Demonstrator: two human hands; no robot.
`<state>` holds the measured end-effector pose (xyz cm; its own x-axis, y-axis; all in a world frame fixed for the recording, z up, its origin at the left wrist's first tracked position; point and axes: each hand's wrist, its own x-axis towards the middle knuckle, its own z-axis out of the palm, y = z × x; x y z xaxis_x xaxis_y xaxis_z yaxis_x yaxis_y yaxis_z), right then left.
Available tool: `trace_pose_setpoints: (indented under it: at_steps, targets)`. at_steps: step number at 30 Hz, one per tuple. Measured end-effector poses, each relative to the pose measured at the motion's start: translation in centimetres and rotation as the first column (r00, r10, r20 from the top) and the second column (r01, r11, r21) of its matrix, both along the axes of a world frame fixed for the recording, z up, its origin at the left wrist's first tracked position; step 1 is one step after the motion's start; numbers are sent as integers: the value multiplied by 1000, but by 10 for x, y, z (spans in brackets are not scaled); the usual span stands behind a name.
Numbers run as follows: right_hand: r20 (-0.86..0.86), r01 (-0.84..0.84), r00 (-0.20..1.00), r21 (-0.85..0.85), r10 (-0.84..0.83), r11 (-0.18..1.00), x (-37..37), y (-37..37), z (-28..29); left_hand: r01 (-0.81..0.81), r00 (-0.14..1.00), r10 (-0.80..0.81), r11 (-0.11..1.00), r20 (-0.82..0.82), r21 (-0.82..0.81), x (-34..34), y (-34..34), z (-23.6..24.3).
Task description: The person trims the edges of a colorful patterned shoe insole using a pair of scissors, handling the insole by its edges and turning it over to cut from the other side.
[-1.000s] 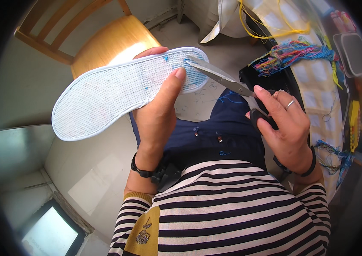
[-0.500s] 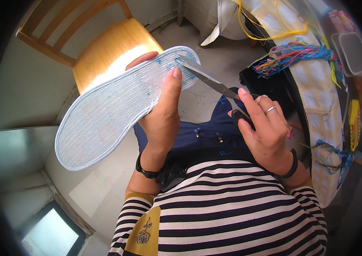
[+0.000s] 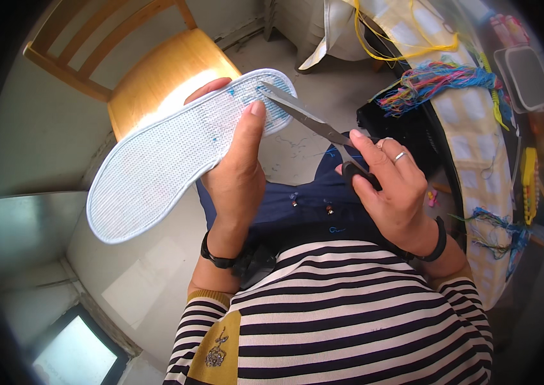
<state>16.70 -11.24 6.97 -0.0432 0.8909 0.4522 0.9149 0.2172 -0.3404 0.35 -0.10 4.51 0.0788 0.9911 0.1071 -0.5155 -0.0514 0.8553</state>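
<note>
A pale blue-white shoe insole (image 3: pixel 156 160) with light edging is gripped by my left hand (image 3: pixel 237 170), thumb on its face and fingers behind. Blue stitches and small thread ends show at its narrow end, up and to the right. My right hand (image 3: pixel 391 186) is closed round the black handles of a pair of scissors (image 3: pixel 323 127). Their blades are slightly parted, with the tips at the blue stitches on the insole; whether a thread lies between them I cannot make out. Loose blue threads (image 3: pixel 338 229) lie on my dark lap.
A wooden chair (image 3: pixel 169 70) stands at the far left. Along the right runs a table with a checked cloth (image 3: pixel 477 173), bearing a multicoloured thread bundle (image 3: pixel 442 83), yellow thread (image 3: pixel 423 46), a smaller blue thread tangle (image 3: pixel 503 228) and a clear plastic box (image 3: pixel 528 77).
The insole's wide end has swung up a little, its face tilting more toward the light. The scissors and my right hand have shifted slightly left, staying at the stitches.
</note>
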Motion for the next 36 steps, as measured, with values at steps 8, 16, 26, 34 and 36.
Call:
trace_pose_setpoints:
  at_steps: [8, 16, 26, 34, 36]
  targets:
    - [-415, -19, 910, -97, -23, 995, -8, 3, -11, 41, 983, -27, 996, 183, -77, -2, 0, 3]
    - [-143, 20, 989, -55, -28, 998, -1, -1, -2, 65, 980, -46, 994, 191, -92, -4, -1, 6]
    - [-17, 14, 1000, -16, -14, 1000, 3, -5, 5, 50, 992, -48, 999, 119, -13, -3, -1, 3]
    - [85, -19, 996, -18, 20, 1000, 10, -6, 10, 71, 994, -71, 997, 89, 0, -3, -1, 2]
    - [92, -24, 995, -32, 26, 999, 13, -6, 14, 81, 994, -81, 997, 77, -3, -5, -1, 3]
